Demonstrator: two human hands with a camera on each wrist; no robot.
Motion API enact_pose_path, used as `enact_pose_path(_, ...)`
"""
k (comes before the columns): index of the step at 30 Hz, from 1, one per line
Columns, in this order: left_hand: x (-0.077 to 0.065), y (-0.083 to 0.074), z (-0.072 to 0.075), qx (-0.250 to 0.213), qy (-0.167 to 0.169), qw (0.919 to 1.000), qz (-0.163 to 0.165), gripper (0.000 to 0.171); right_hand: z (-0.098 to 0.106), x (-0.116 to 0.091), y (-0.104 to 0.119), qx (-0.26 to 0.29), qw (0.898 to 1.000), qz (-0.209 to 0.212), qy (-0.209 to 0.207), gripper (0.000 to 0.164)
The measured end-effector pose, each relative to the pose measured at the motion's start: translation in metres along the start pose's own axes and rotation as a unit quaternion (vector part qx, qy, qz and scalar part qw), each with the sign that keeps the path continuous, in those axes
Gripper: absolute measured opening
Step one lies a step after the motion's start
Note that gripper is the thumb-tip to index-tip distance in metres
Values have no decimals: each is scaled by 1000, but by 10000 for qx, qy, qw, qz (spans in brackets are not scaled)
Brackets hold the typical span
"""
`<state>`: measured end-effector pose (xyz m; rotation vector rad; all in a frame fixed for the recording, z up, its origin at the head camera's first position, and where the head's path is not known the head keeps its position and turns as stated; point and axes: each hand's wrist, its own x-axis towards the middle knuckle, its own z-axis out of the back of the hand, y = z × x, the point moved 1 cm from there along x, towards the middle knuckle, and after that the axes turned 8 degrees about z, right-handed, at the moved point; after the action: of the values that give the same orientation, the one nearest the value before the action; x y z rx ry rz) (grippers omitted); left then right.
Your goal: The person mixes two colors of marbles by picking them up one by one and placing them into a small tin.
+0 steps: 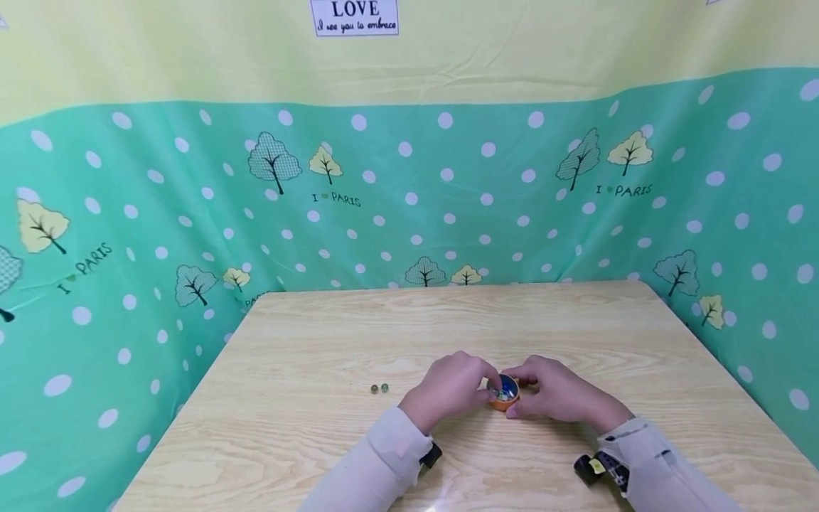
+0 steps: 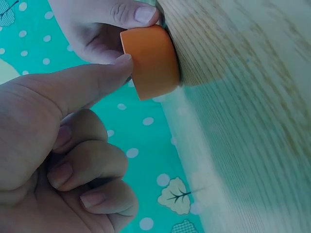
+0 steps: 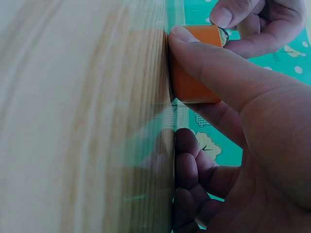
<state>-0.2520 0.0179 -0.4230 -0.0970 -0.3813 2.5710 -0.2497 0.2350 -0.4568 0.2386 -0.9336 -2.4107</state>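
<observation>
A small round orange cup with a dark blue inside stands on the wooden table, several glass marbles showing in it. My right hand grips the cup from the right, its thumb low on the orange wall. At the cup's left rim my left hand has its thumb and index finger dipping toward the inside. The right wrist view shows a marble pinched between those two fingertips. The other left fingers curl toward the palm in the left wrist view.
Two loose marbles, a brownish one and a greenish one, lie side by side on the table left of my left hand. A green polka-dot curtain hangs around the table's back and sides.
</observation>
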Motion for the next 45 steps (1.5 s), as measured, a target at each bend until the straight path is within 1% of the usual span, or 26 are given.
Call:
enact_pose_path(10, -1, -4, -2, 207, 24, 9997, -159, 5, 0, 0, -1, -36, 10000, 48, -49, 57)
enact_pose_path(17, 0, -5, -5, 271, 79, 9995, -138, 7, 0, -1, -2, -34, 10000, 74, -40, 56)
enact_pose_path(24, 0, -4, -6, 278, 52, 9994, -187, 5, 0, 0, -3, -25, 9999, 110, -64, 57)
enact_pose_path(27, 0, -4, -4, 234, 55, 9995, -203, 4, 0, 0, -3, 0, 9998, 171, -48, 56)
enact_pose_path(31, 0, -3, -1, 154, 37, 9996, -238, 5, 1, 0, -2, -12, 9999, 127, -36, 56)
enact_pose_path(37, 0, 3, 2, 89, -25, 9997, -222, 6, 1, 3, 1, -53, 10000, 18, -41, 54)
enact_pose_path(42, -3, 11, 8, 11, -84, 9997, -209, 7, 1, 5, 1, -24, 9999, -107, -31, 56)
enact_pose_path(45, -6, 17, 11, 72, -127, 9997, -181, 7, 0, 3, 0, -2, 9998, -179, -18, 58)
